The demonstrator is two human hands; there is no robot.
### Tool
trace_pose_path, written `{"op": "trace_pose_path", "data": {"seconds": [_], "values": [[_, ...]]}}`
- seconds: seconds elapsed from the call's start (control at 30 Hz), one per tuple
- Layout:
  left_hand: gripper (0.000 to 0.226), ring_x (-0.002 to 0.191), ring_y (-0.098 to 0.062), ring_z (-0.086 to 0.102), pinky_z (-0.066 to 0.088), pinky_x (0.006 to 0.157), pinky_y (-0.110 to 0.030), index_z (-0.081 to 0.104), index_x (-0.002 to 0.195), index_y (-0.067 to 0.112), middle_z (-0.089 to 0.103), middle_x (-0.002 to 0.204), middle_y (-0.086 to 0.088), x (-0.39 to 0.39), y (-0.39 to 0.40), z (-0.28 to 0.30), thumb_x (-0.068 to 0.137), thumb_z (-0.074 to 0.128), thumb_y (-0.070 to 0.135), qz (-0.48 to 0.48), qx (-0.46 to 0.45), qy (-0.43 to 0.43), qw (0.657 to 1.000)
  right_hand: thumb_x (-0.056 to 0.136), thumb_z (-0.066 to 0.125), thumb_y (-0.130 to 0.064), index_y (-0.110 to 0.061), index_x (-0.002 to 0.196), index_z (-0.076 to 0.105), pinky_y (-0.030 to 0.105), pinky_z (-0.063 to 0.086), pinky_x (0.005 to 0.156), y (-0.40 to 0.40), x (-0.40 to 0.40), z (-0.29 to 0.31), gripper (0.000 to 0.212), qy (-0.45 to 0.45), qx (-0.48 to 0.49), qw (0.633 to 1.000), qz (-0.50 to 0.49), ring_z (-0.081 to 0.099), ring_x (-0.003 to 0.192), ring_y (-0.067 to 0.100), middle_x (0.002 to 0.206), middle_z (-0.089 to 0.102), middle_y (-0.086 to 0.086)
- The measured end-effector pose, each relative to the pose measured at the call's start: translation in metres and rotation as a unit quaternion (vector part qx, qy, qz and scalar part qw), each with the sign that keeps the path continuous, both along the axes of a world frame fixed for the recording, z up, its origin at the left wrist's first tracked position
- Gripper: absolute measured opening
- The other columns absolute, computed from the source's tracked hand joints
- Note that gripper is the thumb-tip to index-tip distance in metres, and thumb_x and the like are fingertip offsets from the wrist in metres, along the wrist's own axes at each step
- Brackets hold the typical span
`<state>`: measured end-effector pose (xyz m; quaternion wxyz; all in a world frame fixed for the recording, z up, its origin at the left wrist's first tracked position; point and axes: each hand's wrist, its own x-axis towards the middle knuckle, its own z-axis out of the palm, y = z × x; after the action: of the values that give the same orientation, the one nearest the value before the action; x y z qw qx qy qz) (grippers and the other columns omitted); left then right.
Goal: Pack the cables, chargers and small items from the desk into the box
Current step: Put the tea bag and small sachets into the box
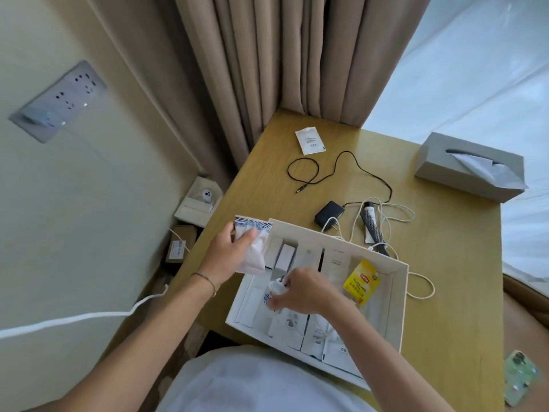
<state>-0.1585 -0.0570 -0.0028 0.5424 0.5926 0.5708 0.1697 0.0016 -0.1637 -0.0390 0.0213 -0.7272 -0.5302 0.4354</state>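
Observation:
A white cardboard box (399, 295) lies open on the wooden desk (439, 263), with several small white boxes, sachets and a yellow tea bag packet (361, 281) inside. My left hand (225, 254) holds white packets with blue-patterned tops (252, 245) over the box's left corner. My right hand (303, 289) pinches a small white packet (274, 289) inside the box. Beyond the box lie a black charger (329, 214) with its black cable (335, 168), a white cord (386, 215), a black hairbrush (375, 230) and a white sachet (309, 141).
A grey tissue box (469, 166) stands at the desk's far right. A phone (520, 379) lies at the near right edge. Curtains hang behind the desk. Small cartons sit on the floor to the left, and a white cable (74, 318) runs across the wall side.

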Motion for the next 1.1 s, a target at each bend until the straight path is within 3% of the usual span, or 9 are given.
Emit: {"op": "trace_pose_path", "data": {"seconds": [0.17, 0.27, 0.4, 0.57, 0.7, 0.83, 0.93, 1.0, 1.1], "values": [[0.050, 0.097, -0.030, 0.070, 0.055, 0.090, -0.057, 0.062, 0.110, 0.016, 0.072, 0.106, -0.010, -0.014, -0.004, 0.011, 0.080, 0.061, 0.056, -0.006, 0.002, -0.003, 1.000, 0.080, 0.060, -0.067, -0.017, 0.067, 0.062, 0.026, 0.050, 0.056, -0.006, -0.029, -0.020, 0.051, -0.044, -0.073, 0.996, 0.034, 0.062, 0.056, 0.014, 0.059, 0.063, -0.003], [0.035, 0.096, -0.027, 0.070, 0.056, 0.089, -0.056, 0.062, 0.108, 0.018, 0.072, 0.104, -0.007, -0.016, -0.008, 0.016, 0.086, 0.061, 0.045, 0.002, 0.028, 0.010, 1.000, 0.079, 0.060, -0.060, -0.019, 0.065, 0.062, 0.022, 0.048, 0.048, -0.003, -0.038, -0.024, 0.043, -0.056, -0.096, 0.993, 0.035, 0.061, 0.043, 0.010, 0.047, 0.060, -0.007], [0.023, 0.094, -0.030, 0.067, 0.056, 0.084, -0.056, 0.059, 0.106, 0.011, 0.070, 0.101, -0.010, -0.014, -0.015, 0.016, 0.092, 0.061, 0.029, 0.012, 0.069, 0.036, 0.997, 0.081, 0.065, -0.067, -0.018, 0.068, 0.063, 0.023, 0.049, 0.052, 0.008, -0.045, -0.025, 0.051, -0.074, -0.118, 0.989, 0.050, 0.063, 0.044, 0.010, 0.053, 0.064, -0.006], [0.014, 0.079, -0.027, 0.067, 0.056, 0.065, -0.044, 0.058, 0.102, 0.021, 0.071, 0.089, -0.006, -0.005, -0.030, 0.018, 0.088, 0.060, 0.019, -0.078, 0.121, 0.077, 0.987, 0.081, 0.056, -0.078, -0.015, 0.066, 0.064, 0.026, 0.052, 0.056, 0.005, -0.046, -0.029, 0.065, -0.080, -0.125, 0.988, 0.037, 0.064, 0.041, 0.011, 0.045, 0.063, -0.005], [0.019, 0.062, -0.022, 0.062, 0.045, 0.049, -0.031, 0.055, 0.101, 0.024, 0.067, 0.075, -0.001, 0.006, -0.037, 0.010, 0.085, 0.063, 0.019, -0.140, 0.190, 0.136, 0.962, 0.087, 0.052, -0.075, -0.012, 0.070, 0.066, 0.029, 0.059, 0.060, -0.005, -0.037, -0.027, 0.067, -0.020, -0.114, 0.993, -0.017, 0.062, 0.038, 0.011, 0.042, 0.062, -0.004], [0.027, 0.067, -0.015, 0.058, 0.041, 0.051, -0.022, 0.053, 0.107, 0.026, 0.060, 0.081, 0.009, 0.021, -0.040, -0.001, 0.083, 0.065, 0.022, -0.194, 0.224, 0.184, 0.937, 0.095, 0.053, -0.057, -0.008, 0.082, 0.074, 0.033, 0.062, 0.062, -0.027, -0.015, -0.021, 0.055, 0.018, -0.082, 0.990, -0.112, 0.063, 0.040, 0.011, 0.052, 0.067, -0.003], [0.026, 0.068, -0.006, 0.046, 0.028, 0.053, -0.016, 0.045, 0.091, 0.032, 0.046, 0.082, 0.015, 0.033, -0.047, -0.011, 0.080, 0.064, 0.019, -0.211, 0.231, 0.193, 0.930, 0.097, 0.057, -0.044, -0.005, 0.086, 0.076, 0.035, 0.057, 0.057, -0.043, 0.003, -0.014, 0.045, 0.034, -0.029, 0.987, -0.156, 0.059, 0.043, 0.015, 0.050, 0.062, -0.001], [0.028, 0.066, -0.005, 0.045, 0.027, 0.052, -0.016, 0.042, 0.091, 0.033, 0.049, 0.086, 0.010, 0.039, -0.052, -0.019, 0.080, 0.064, 0.020, -0.228, 0.230, 0.210, 0.923, 0.097, 0.056, -0.040, -0.010, 0.085, 0.076, 0.041, 0.060, 0.064, -0.051, 0.012, -0.009, 0.038, 0.041, 0.003, 0.983, -0.178, 0.064, 0.053, 0.024, 0.059, 0.067, 0.006], [0.024, 0.073, -0.011, 0.052, 0.031, 0.051, -0.016, 0.050, 0.097, 0.030, 0.056, 0.094, 0.008, 0.041, -0.058, -0.030, 0.082, 0.067, 0.023, -0.252, 0.220, 0.239, 0.912, 0.098, 0.057, -0.037, -0.019, 0.086, 0.076, 0.042, 0.059, 0.066, -0.056, 0.020, -0.003, 0.029, 0.061, 0.036, 0.976, -0.204, 0.063, 0.055, 0.017, 0.061, 0.067, 0.000]]}}
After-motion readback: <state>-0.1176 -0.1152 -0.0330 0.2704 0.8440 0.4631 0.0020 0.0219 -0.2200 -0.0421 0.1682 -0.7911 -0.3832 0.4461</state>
